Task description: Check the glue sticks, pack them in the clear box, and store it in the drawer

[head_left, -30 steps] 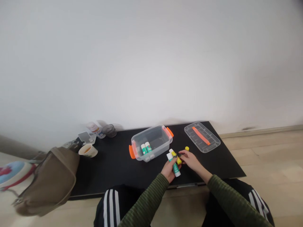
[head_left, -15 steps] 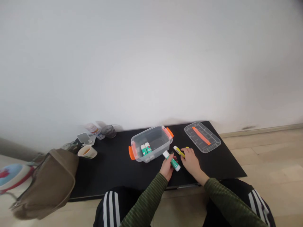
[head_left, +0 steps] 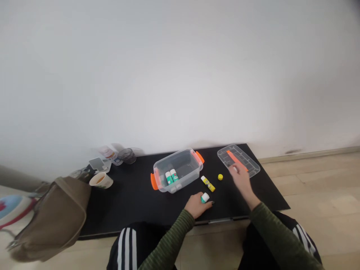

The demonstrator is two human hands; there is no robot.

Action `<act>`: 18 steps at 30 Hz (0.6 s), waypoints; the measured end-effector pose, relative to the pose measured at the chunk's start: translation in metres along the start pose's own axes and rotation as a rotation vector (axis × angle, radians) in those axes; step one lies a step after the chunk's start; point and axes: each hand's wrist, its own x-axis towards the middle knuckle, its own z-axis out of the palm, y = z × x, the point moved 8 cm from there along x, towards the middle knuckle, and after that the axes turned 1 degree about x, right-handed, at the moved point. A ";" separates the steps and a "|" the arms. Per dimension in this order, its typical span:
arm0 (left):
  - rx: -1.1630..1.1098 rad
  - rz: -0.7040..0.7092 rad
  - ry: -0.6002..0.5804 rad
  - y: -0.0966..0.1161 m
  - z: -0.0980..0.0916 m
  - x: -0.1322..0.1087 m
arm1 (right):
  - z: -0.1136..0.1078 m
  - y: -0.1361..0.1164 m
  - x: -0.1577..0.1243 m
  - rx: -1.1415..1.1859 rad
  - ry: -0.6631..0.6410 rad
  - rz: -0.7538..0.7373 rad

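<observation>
My left hand [head_left: 197, 205] is closed around a green-and-white glue stick [head_left: 205, 198] low over the black table; one white end faces up and fingers hide part of it. My right hand [head_left: 241, 180] is closed over the left edge of the clear lid [head_left: 254, 165] with its orange handle. A small white spot shows at its fingertips, too blurred to name. Between my hands lie a yellow glue stick [head_left: 208, 183] and a round yellow cap [head_left: 220, 177]. Two green glue sticks [head_left: 171, 176] with white caps rest inside the clear box [head_left: 189, 179].
The black table [head_left: 123, 206] stands against a white wall. At its left are a paper cup [head_left: 101, 180] of drink, a clear tumbler [head_left: 127, 155], a white bottle [head_left: 111, 154], a white device [head_left: 99, 165] and a brown bag [head_left: 60, 213].
My right hand has left the yellow glue stick and moved right and up to the lid. The yellow cap now shows. My left hand has turned the green glue stick more end-on.
</observation>
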 end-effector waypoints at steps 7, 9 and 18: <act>0.408 0.173 0.244 0.022 -0.016 0.006 | 0.035 0.027 -0.013 -0.561 -0.410 0.053; 0.457 0.217 0.311 0.027 -0.016 0.007 | 0.049 0.023 -0.023 -0.662 -0.417 -0.008; 0.331 0.461 0.671 0.054 -0.101 -0.051 | 0.060 -0.013 -0.042 -0.529 -0.316 -0.228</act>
